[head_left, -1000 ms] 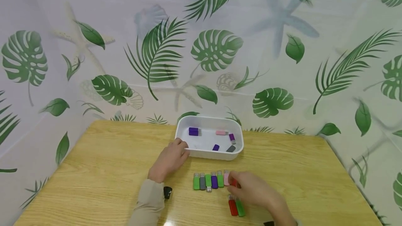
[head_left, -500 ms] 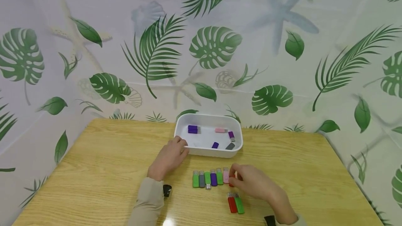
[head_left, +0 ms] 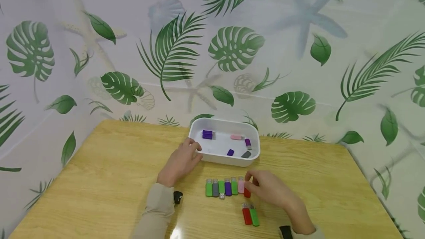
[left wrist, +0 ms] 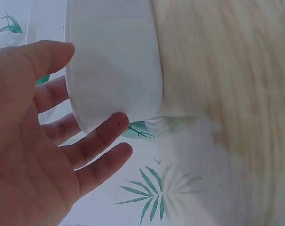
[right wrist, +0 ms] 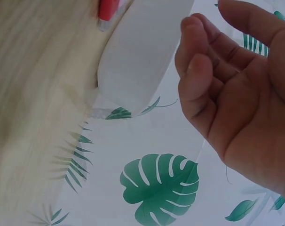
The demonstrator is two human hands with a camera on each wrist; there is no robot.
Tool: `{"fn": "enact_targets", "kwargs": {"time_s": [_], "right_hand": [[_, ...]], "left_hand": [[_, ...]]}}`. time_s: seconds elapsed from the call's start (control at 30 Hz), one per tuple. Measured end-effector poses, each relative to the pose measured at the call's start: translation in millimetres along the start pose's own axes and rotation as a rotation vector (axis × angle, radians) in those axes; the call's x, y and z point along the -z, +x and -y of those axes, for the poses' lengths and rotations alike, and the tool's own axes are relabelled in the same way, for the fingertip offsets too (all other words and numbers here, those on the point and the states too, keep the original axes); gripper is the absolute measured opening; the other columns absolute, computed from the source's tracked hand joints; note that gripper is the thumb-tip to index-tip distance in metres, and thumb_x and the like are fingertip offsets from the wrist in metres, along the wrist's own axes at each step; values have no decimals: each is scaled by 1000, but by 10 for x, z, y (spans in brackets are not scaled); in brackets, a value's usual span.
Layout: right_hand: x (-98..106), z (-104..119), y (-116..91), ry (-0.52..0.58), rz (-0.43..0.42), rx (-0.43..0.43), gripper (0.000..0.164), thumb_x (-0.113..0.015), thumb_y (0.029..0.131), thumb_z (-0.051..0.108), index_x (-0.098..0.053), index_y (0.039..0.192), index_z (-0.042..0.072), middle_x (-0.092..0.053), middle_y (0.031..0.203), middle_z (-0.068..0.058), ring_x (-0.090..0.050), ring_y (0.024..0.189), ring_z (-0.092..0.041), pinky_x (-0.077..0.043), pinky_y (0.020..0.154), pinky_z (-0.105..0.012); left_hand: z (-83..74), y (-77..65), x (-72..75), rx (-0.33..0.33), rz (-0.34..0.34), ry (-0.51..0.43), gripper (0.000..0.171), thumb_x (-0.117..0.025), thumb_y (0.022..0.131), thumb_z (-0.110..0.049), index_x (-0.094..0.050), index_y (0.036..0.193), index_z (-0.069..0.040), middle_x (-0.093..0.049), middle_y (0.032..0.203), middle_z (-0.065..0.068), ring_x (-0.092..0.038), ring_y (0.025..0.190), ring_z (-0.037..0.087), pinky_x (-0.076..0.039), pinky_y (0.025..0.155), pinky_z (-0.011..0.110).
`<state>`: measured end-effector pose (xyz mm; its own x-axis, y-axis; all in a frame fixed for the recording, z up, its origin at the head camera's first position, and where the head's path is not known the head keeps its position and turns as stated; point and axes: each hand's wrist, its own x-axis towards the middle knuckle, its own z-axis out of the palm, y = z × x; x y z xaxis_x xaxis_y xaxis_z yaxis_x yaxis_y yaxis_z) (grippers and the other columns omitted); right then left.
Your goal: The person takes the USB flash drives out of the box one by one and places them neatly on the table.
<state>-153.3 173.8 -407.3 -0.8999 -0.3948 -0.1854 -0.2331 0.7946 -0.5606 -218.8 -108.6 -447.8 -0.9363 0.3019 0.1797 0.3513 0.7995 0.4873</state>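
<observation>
My left hand (head_left: 180, 159) is at the left front corner of a white plastic bin (head_left: 229, 160), some fingers over its rim. In the left wrist view the thumb is right at the rim, with the ring and little fingers extended. My right hand (head_left: 270, 191) hovers at the right end of a row of USB flash drives, its fingers loosely bent. Just beneath its fingertips lies a red USB flash drive (head_left: 247, 191), beside a pink one (head_left: 241, 186). The right wrist view shows the red drive apart from the hand, with nothing between thumb and fingers.
Green, grey and purple drives (head_left: 227, 187) continue the row leftward. Nearer lie a red drive (head_left: 246, 215) and a green drive (head_left: 254, 217), side by side. Inside the bin are several purple drives (head_left: 207, 134), a pink one (head_left: 236, 137) and a grey one (head_left: 246, 154). A leaf-patterned cloth stands behind.
My right hand has drawn slightly away from the red drive, which shows more now at the row's right end. The left hand stays at the bin's corner. The head view has shifted a little.
</observation>
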Motion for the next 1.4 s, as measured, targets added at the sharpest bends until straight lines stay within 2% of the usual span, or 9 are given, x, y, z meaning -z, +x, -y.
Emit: {"fn": "enact_targets", "kwargs": {"time_s": [0.1,0.23,0.37,0.47,0.57,0.73,0.93,1.17,1.4], "right_hand": [[111,3,60,-33,-65,50,7,-63,97,15,-65,100,10,-56,70,2,-49,61,-12,-41,53,-24],[275,15,222,-90,-173,154,5,-62,96,12,-65,97,9,-55,71,4,-48,62,-11,-42,54,-24],[405,24,453,-136,-264,202,4,-62,95,11,-65,94,7,-59,75,2,-50,64,-12,-44,58,-26],[471,45,663,-146,-280,192,6,-61,95,10,-65,96,5,-62,80,-1,-52,67,-14,-47,61,-28],[493,65,888,-150,-246,141,12,-60,95,11,-65,101,2,-62,85,-5,-54,71,-17,-49,64,-31],[429,34,1215,-178,-163,14,27,-61,95,16,-61,116,0,-60,103,-13,-55,79,-22,-50,69,-34],[271,-89,1394,-187,-124,-127,40,-65,92,16,-54,128,2,-51,123,-21,-53,96,-28,-50,86,-43],[52,-255,1451,-208,-97,-149,43,-68,88,15,-55,128,4,-49,121,-21,-50,103,-31,-47,94,-47],[-32,-329,1594,-259,-171,-135,36,-64,89,16,-56,122,5,-45,118,-21,-51,94,-30,-48,89,-45]], "left_hand": [[-18,51,13,7,-56,-27,21,-55,101,-27,-64,107,-9,-53,121,14,-57,97,26,-53,78,43],[-35,93,-15,77,-163,-50,16,-55,101,-23,-63,105,-9,-54,116,14,-56,88,25,-51,66,41],[-66,120,-105,191,-247,-94,30,-56,97,-18,-55,124,-5,-48,124,22,-58,95,33,-52,62,41],[-67,133,-141,255,-264,-127,47,-55,96,-18,-44,139,-1,-42,132,28,-57,105,42,-55,68,48],[-40,124,-132,279,-222,-145,53,-52,99,-21,-36,146,1,-42,137,32,-56,111,47,-54,79,56],[25,93,-96,283,-47,-198,58,-41,106,-30,-26,154,-2,-38,145,35,-50,125,50,-42,102,58],[71,40,-78,238,105,-233,62,-35,108,-38,-19,157,-5,-40,146,36,-46,131,48,-37,108,57],[112,-11,-94,153,158,-233,64,-35,107,-44,-23,154,-2,-62,128,26,-58,122,40,-42,105,52],[153,26,-29,145,134,-227,63,-37,106,-45,-28,153,-3,-62,128,25,-60,118,39,-44,103,51]]}}
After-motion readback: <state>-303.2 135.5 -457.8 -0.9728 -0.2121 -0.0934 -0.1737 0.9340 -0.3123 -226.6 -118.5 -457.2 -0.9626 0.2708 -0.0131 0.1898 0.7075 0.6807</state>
